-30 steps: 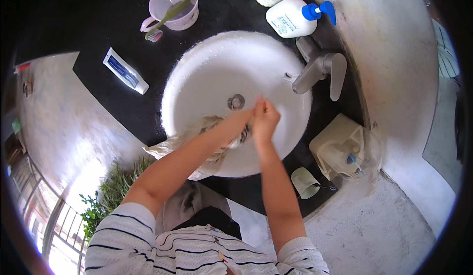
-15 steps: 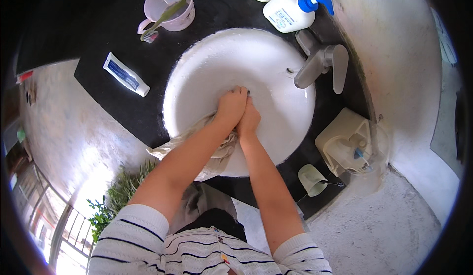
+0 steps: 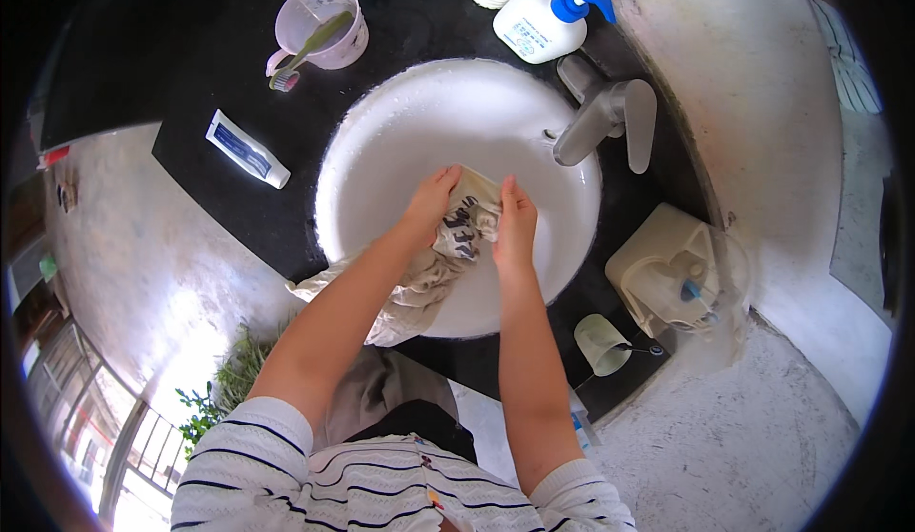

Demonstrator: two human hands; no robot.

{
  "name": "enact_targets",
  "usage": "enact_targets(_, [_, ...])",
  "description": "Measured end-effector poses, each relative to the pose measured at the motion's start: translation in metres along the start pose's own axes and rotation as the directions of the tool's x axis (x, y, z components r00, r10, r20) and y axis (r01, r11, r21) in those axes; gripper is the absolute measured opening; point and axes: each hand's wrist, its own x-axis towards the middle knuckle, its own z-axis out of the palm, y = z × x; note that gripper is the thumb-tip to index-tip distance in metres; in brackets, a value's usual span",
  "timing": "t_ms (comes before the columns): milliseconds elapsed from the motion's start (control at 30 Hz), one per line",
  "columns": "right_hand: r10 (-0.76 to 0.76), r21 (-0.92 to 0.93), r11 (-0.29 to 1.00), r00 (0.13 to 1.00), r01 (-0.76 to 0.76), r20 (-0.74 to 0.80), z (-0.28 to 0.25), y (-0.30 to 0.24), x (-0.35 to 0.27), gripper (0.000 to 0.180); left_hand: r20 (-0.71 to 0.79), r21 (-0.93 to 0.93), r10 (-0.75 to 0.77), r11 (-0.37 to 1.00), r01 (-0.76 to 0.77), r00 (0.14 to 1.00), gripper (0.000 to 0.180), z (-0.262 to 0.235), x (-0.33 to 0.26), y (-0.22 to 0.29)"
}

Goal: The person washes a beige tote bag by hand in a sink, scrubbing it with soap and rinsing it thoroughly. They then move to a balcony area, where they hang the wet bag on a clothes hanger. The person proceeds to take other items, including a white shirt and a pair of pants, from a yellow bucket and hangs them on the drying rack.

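A crumpled beige cloth with dark printed marks lies partly inside the round white sink, and its lower end hangs over the front left rim. My left hand pinches the cloth's upper edge on the left. Opposite it, my right hand grips the same edge on the right, thumb and fingers closed on the fabric. Between both hands a small section is stretched over the basin. Whether the cloth is a garment or a bag cannot be made out.
A grey faucet stands at the sink's right, beside a white pump bottle. On the black counter are a toothpaste tube, a pink mug with a toothbrush, a beige jug and a small cup.
My hands were pressed together low in the sink, hiding most of what they held. They have since moved apart sideways, spreading the cloth's edge and showing its dark print.
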Motion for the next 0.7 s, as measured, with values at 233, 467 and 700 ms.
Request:
enact_targets(233, [-0.399,-0.837,0.462,0.912,0.294,0.099,0.049,-0.047,-0.034,0.046,-0.029,0.089,-0.071,0.993,0.074,0.997,0.037,0.027,-0.039,-0.016])
enact_targets(467, [-0.359,-0.846,0.474,0.931,0.244,0.067,0.043,-0.046,-0.017,0.048,-0.011,0.100,0.024,0.995,-0.023,1.000,0.035,0.025,-0.045,-0.017])
enact_targets(700, [-0.424,-0.783,0.532,0.902,0.322,0.083,0.059,-0.044,-0.043,0.051,0.267,0.190,-0.145,0.977,0.095,0.953,0.035,-0.007,-0.031,-0.009])
